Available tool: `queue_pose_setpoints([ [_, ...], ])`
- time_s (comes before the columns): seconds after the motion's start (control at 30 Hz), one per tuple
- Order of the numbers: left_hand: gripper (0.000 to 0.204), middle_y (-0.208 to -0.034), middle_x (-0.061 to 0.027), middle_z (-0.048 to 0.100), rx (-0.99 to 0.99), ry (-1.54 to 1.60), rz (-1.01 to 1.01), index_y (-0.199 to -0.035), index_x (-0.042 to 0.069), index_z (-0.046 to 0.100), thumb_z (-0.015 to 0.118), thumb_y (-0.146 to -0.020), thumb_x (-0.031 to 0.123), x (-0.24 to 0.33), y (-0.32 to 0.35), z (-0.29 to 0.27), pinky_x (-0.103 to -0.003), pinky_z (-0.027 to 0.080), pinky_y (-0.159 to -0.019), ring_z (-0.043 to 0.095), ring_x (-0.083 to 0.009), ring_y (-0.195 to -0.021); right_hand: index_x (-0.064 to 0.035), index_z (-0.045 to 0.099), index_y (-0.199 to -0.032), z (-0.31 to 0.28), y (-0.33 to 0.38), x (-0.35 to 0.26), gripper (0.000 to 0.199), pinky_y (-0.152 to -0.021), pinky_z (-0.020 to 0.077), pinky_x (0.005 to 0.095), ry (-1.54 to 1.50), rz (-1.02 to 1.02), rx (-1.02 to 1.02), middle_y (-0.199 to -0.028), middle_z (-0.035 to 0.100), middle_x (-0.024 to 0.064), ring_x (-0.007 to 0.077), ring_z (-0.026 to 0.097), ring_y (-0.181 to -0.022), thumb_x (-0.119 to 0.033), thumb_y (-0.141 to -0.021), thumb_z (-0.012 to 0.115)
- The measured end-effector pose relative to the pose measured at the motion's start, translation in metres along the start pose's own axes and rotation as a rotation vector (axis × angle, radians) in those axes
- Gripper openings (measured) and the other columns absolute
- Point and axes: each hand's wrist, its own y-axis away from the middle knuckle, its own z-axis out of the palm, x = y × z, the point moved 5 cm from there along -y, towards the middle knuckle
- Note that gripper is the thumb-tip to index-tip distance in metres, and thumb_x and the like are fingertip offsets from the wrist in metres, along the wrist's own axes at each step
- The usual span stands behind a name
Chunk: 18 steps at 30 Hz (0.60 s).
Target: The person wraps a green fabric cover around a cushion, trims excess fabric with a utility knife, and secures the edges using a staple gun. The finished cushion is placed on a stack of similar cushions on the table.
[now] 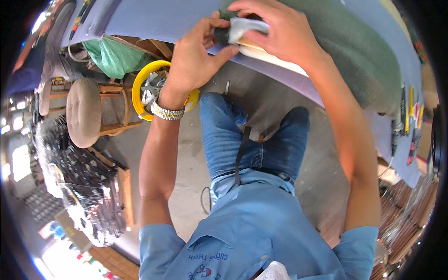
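At the front edge of a cloth-covered bench, my right hand (285,35) has its thumb and fingers closed on a small whitish piece of material (242,25), blurred by motion. Below that hand runs a board-like piece (275,57) with a pale, wood-coloured edge and a white side; its far end is hidden under the hand. Facing it, my left hand (198,53) has its thumb stretched toward the board's end and its fingers apart from the thumb. Dark green fabric (354,51) spreads over the bench beside my right hand.
Under the bench edge stands a yellow bucket (137,91) of scraps, beside a green bag (116,58). A round-cushioned stool (84,112) and a plastic-wrapped stack (88,186) are at left. Several hand tools (410,116) lie on the bench at right. A wrapped stack (406,214) stands lower right.
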Motion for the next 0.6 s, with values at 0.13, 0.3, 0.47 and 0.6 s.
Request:
queue_pose_setpoints([
  [0.13,0.076,-0.155,-0.0147,0.054,0.052,-0.265,0.304,-0.150,0.010,0.053,0.083,-0.080,0.004,0.001,-0.004,-0.008,-0.042,0.050,-0.114,0.059,-0.0347,-0.136,-0.0096,0.072,-0.123,-0.007,0.006,0.004,0.049,-0.098,0.0534,0.0423,-0.231,-0.021,-0.002,-0.127,0.070,0.0108,0.0334,0.066,-0.114,-0.025,-0.079,0.088],
  [0.3,0.074,-0.160,-0.0087,0.049,0.091,-0.474,0.478,-0.151,0.016,0.053,0.082,-0.083,0.020,-0.002,-0.015,-0.006,-0.047,0.038,-0.123,0.042,-0.0285,-0.150,-0.0044,0.075,-0.110,-0.026,0.013,-0.022,0.026,-0.093,0.0555,0.0391,-0.096,-0.046,-0.054,-0.122,0.075,0.0087,0.0317,0.069,-0.110,-0.001,-0.084,0.073],
  [0.47,0.075,-0.162,-0.0081,0.047,0.067,-0.544,0.724,-0.149,0.010,0.054,0.080,-0.082,0.032,0.067,-0.003,-0.016,-0.047,0.036,-0.124,0.040,-0.0269,-0.152,0.0011,0.074,-0.108,-0.089,0.036,-0.062,0.024,-0.093,0.0567,0.0364,-0.121,-0.006,0.006,-0.117,0.077,0.0123,0.0293,0.073,-0.108,0.005,-0.085,0.069],
  [0.6,0.070,-0.152,-0.0105,0.057,0.086,-0.450,0.866,-0.144,0.008,0.058,0.079,-0.082,0.034,0.121,0.011,-0.006,-0.047,0.044,-0.119,0.051,-0.0303,-0.144,0.0013,0.075,-0.107,-0.137,0.057,-0.077,0.024,-0.096,0.0561,0.0361,-0.133,0.042,0.067,-0.116,0.078,0.0143,0.0279,0.074,-0.109,0.006,-0.085,0.069],
])
